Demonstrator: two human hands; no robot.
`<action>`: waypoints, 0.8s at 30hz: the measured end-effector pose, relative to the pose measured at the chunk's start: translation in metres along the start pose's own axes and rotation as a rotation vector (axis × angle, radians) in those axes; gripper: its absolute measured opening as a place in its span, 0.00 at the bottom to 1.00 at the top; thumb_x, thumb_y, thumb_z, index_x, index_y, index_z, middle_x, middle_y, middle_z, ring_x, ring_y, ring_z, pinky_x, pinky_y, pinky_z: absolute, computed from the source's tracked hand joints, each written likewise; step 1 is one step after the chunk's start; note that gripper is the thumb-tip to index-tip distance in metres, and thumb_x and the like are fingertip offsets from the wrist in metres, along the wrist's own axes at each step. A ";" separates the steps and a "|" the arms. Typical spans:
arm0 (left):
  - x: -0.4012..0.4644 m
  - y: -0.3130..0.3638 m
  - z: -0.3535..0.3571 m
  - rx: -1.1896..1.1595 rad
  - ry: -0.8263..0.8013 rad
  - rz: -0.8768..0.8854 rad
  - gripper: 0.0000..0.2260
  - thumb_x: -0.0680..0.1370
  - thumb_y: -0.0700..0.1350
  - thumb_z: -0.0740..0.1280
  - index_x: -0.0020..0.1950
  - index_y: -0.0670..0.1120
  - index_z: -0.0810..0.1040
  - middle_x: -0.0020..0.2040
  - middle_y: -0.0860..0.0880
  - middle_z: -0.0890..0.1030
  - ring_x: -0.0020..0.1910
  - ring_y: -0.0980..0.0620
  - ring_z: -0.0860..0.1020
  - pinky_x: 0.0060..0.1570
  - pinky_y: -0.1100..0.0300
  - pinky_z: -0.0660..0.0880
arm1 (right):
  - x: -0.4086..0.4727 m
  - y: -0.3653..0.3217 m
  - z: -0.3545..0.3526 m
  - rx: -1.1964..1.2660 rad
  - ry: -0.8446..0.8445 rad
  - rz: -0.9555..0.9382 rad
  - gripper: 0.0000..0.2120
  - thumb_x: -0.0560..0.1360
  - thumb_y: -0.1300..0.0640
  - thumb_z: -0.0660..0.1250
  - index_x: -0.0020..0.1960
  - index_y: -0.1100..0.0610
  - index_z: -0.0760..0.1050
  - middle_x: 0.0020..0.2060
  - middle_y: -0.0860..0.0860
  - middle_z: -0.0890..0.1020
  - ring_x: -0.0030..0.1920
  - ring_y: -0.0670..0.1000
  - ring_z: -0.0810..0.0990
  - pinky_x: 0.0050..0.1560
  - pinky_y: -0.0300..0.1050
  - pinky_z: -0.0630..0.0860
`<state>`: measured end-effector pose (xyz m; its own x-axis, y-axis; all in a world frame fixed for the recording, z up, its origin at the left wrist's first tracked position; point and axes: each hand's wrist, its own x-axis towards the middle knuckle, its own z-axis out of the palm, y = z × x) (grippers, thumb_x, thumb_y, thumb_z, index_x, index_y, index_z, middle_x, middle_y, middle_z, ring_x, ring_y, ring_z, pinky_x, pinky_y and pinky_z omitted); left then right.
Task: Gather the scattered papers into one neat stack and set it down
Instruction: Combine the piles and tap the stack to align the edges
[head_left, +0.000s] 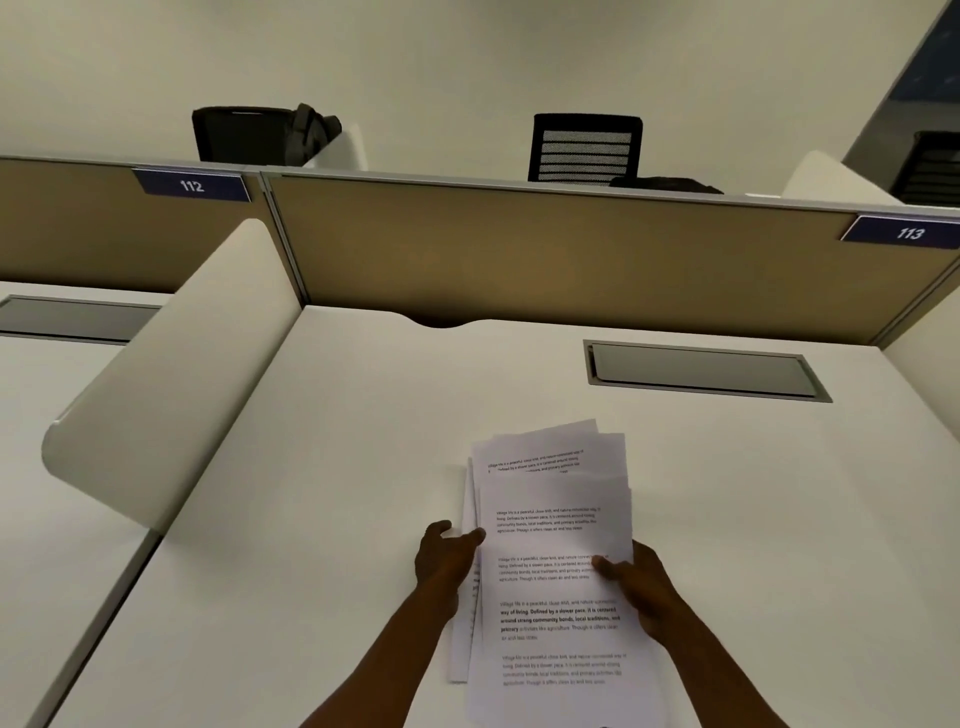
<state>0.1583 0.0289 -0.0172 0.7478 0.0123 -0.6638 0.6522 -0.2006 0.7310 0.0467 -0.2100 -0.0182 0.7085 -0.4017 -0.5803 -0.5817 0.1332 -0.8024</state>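
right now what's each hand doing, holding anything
Left hand: closed on the left edge of the paper stack.
Right hand: closed on the stack's right edge, thumb on top.

White papers (556, 571) with black print, white desk (363, 467), tan partition (545, 249).

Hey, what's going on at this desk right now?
A person is gathering printed papers on a white desk. The left hand holds the pile's left edge and the right hand holds its right edge, thumb on the top sheet. The sheets are together but not yet squared: several stick out unevenly at the top and left. Nothing else lies loose on the desk.
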 end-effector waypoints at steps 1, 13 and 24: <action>0.001 0.000 -0.001 -0.005 -0.008 0.000 0.28 0.74 0.46 0.76 0.72 0.44 0.72 0.70 0.42 0.74 0.67 0.41 0.74 0.69 0.46 0.72 | 0.000 0.000 0.001 0.003 0.002 -0.002 0.18 0.74 0.64 0.71 0.63 0.60 0.74 0.51 0.63 0.84 0.49 0.64 0.85 0.51 0.66 0.81; 0.006 0.006 -0.011 -0.027 -0.201 0.048 0.24 0.73 0.43 0.77 0.67 0.42 0.77 0.60 0.42 0.82 0.57 0.43 0.82 0.53 0.51 0.80 | 0.000 -0.004 0.009 0.165 -0.093 0.053 0.20 0.73 0.66 0.72 0.64 0.60 0.74 0.52 0.62 0.85 0.51 0.65 0.84 0.52 0.66 0.80; -0.015 0.016 0.000 -0.177 -0.508 0.228 0.23 0.74 0.37 0.75 0.66 0.49 0.74 0.57 0.45 0.85 0.52 0.42 0.86 0.45 0.49 0.83 | -0.002 -0.008 0.011 0.246 -0.020 -0.016 0.18 0.71 0.65 0.73 0.60 0.58 0.77 0.49 0.59 0.86 0.46 0.62 0.86 0.42 0.57 0.83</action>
<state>0.1578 0.0256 0.0044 0.7467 -0.4922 -0.4473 0.5256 0.0245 0.8504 0.0541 -0.2001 -0.0122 0.7259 -0.3879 -0.5680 -0.4574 0.3446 -0.8198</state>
